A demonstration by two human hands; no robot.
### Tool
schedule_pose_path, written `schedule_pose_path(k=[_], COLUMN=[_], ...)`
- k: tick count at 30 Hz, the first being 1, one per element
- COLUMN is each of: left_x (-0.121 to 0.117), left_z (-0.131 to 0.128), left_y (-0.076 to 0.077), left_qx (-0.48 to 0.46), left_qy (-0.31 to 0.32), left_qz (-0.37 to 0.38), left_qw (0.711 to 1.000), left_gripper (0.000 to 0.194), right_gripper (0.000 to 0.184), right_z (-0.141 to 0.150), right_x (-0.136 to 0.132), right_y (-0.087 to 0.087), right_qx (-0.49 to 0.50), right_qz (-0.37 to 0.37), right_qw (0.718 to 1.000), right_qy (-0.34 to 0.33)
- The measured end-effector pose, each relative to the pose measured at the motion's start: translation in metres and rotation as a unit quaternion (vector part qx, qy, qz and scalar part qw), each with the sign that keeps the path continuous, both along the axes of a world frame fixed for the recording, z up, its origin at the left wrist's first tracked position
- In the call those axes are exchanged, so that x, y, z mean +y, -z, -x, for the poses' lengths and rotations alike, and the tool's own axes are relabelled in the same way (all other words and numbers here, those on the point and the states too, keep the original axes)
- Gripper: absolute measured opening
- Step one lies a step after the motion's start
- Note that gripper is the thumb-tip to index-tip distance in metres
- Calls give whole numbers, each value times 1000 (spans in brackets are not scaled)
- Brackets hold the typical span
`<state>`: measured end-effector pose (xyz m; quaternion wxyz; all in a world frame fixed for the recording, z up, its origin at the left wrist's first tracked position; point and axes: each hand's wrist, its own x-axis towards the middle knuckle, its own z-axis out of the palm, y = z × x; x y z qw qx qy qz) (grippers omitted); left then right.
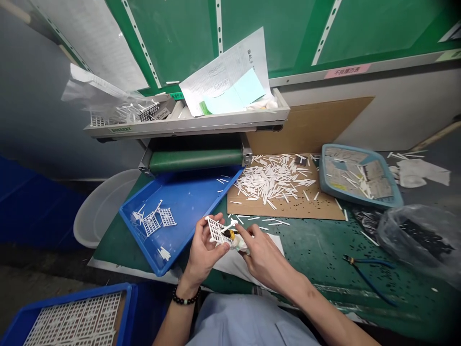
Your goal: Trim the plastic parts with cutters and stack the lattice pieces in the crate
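Observation:
My left hand is shut on a white plastic lattice frame, held up over the corner of the blue plastic tray. My right hand is in front of it, with its fingertips pinching a small yellow-and-black item against the frame. The fingers partly hide that item, so I cannot tell exactly what it is. A white wad sits just under those fingertips. Several more lattice pieces lie in the tray to the left.
A cardboard sheet bears a heap of white plastic sticks. Right of it are a teal tray of papers, blue-handled pliers and a plastic bag. A blue crate of lattices sits at lower left, a green roller ahead.

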<state>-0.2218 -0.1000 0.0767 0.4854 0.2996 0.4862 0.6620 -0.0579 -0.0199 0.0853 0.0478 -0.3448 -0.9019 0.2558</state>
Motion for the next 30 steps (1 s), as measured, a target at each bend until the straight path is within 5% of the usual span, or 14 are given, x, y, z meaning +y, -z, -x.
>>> schedule_pose_path(k=[6,15,26,30], left_x=[7,41,52,53], left_z=[-1,-10,-44,-48], left_y=[6,34,99,109], left_qx=[0,-57,-125,-179], left_qy=[1,21,-12,-26], left_qz=[-18,-49,33,50], left_qw=[1000,997,992,982], left_gripper=[64,63,68,62], right_gripper=[61,37,24,23], right_z=[-2,-8,-33,-30], right_x=[5,38,64,65], right_y=[-5,2,55,68], right_qx=[-17,-67,-172,-191], right_qz=[-11,-59,49,53], right_qw=[1000,996,984,980], right_qy=[4,2,-16,-7])
